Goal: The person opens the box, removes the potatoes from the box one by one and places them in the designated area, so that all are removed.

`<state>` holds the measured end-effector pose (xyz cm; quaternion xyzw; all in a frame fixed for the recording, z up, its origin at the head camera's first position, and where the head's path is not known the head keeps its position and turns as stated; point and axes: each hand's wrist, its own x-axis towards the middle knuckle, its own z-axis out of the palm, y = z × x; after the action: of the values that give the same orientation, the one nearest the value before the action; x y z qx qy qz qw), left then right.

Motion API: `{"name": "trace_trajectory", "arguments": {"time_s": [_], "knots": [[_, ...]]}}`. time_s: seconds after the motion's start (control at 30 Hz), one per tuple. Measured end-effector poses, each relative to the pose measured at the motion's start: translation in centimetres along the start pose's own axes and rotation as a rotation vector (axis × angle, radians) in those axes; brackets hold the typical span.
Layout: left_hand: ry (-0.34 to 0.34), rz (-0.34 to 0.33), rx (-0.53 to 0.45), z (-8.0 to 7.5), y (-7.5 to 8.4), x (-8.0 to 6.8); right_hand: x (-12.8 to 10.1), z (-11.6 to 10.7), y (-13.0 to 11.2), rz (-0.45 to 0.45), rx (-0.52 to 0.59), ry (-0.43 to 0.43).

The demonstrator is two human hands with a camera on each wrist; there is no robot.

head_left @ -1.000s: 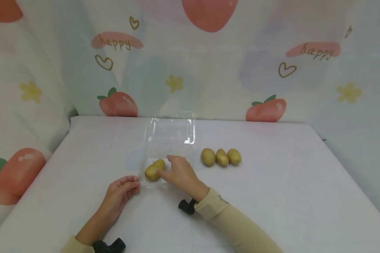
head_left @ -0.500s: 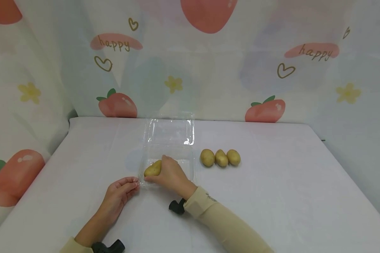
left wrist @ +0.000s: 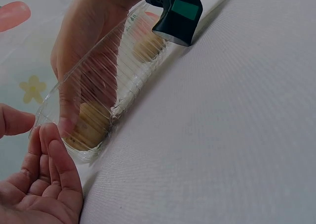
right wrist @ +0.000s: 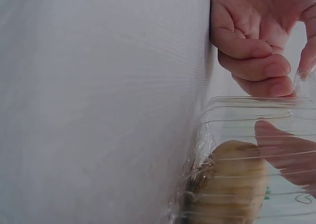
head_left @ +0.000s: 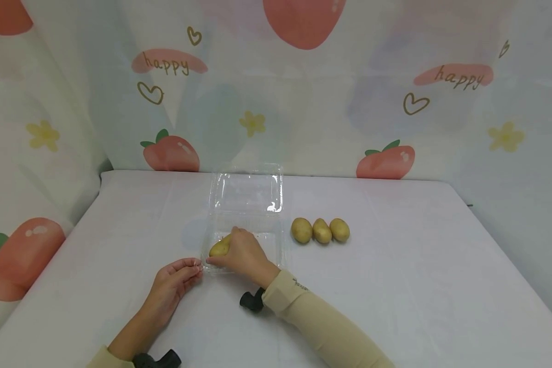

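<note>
The right hand (head_left: 244, 253) is curling its fingers round a potato (head_left: 220, 248) inside the clear tray (head_left: 276, 250). The left hand (head_left: 177, 278), fingers loosely bent, is touching the tray's near left corner. Three potatoes (head_left: 320, 230) are lying just right of the tray.

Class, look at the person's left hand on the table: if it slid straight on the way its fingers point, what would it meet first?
The left hand points at the near left corner of the clear plastic container; its fingertips already look to be at that corner. Just behind the wall lies the potato under the right hand.
</note>
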<state>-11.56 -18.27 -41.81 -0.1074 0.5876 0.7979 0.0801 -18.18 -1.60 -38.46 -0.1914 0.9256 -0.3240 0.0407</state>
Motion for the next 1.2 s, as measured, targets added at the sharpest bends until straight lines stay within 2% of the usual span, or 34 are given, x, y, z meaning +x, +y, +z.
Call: {"name": "trace_trajectory", "arguments": {"time_s": [0.7, 0.93, 1.2], "knots": [[-0.013, 0.009, -0.011, -0.1, 0.0, 0.0, 0.4, 0.4, -0.2, -0.072, -0.096, 0.014], [0.010, 0.017, 0.003, 0.1, -0.2, 0.0, -0.5, -0.9, -0.2, -0.065, 0.005, 0.028], [0.030, -0.001, 0.017, 0.1, -0.1, 0.0, -1.3, -2.6, 0.3, -0.099, 0.060, -0.016]]}}
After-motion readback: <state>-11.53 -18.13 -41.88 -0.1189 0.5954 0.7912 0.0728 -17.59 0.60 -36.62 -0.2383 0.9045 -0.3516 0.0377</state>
